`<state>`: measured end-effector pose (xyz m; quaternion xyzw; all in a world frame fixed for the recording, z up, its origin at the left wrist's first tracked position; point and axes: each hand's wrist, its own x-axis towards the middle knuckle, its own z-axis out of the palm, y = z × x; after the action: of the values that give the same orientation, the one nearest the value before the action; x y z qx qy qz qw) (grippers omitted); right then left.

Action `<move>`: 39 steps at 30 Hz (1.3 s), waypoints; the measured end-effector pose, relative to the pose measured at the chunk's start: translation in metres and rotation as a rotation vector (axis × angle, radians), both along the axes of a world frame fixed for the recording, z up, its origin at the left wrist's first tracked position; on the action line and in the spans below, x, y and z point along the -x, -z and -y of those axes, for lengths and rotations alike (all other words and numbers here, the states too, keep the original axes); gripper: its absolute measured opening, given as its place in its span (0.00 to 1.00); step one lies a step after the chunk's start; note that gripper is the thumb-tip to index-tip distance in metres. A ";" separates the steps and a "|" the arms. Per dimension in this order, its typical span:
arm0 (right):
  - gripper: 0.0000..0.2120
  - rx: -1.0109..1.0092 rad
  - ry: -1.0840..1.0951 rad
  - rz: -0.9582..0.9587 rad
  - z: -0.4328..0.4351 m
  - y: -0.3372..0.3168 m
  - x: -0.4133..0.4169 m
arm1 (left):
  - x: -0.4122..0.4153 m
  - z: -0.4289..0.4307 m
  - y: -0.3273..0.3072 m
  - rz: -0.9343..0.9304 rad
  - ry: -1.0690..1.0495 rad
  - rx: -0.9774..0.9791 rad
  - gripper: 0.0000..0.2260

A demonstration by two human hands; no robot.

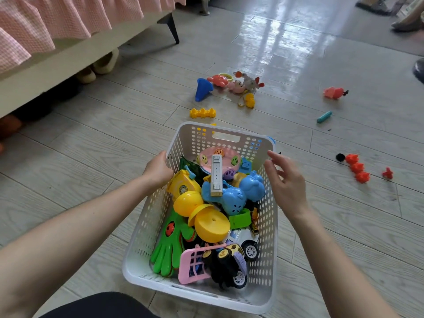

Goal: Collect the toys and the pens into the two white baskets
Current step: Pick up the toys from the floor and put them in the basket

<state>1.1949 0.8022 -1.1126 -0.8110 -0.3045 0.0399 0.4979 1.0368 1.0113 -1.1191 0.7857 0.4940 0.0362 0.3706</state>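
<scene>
a white basket (pixel 146 226) stands on the floor (pixel 91 145) in front of the person, its long side running away from them. the left hand (pixel 158 168) grips the basket's left wall near the far end, curled over the rim. the right hand (pixel 286 182) is just beside the right rim, its fingers (pixel 274 157) spread wide and holding nothing; it is a little blurred, and whether it touches the rim cannot be told.

the basket is heaped with toys. a green hand clapper (pixel 171 246) lies along the left wall, with a yellow capsule (pixel 206 216) beside it. a blue toy (pixel 241 191) sits in the middle with a white bar (pixel 216 175) lying across it and across a pink dish (pixel 220 160) at the far end. at the near end are a pink grid (pixel 192 265), a black truck (pixel 227 265) and a white car (pixel 245 242).

more toys lie loose on the floor beyond the basket: a yellow chain (pixel 202 113) near its far end, then a blue cone (pixel 203 89) next to a pink and red pile (pixel 234 82). to the right, well apart, lie a pink toy (pixel 333 92), a teal pen (pixel 324 117) and a row of orange pieces (pixel 358 167).

a bed (pixel 68 53) with a pink skirt stands at the left.
</scene>
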 end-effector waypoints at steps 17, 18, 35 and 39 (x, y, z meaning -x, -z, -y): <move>0.16 0.882 0.119 0.021 -0.026 0.092 -0.118 | -0.012 -0.017 0.000 -0.135 0.013 0.045 0.14; 0.17 0.902 0.115 0.020 -0.026 0.097 -0.124 | -0.012 -0.017 0.003 -0.132 0.008 0.026 0.14; 0.12 0.848 0.142 0.037 -0.008 0.107 -0.108 | -0.011 -0.017 0.002 -0.132 0.026 0.069 0.03; 0.10 0.666 0.244 -0.003 0.001 0.088 -0.103 | -0.012 -0.015 -0.001 -0.145 0.045 0.061 0.08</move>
<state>1.2981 0.8015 -1.2002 -0.9592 -0.1750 0.0787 0.2076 1.0486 1.0262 -1.1176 0.7856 0.5026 -0.0444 0.3581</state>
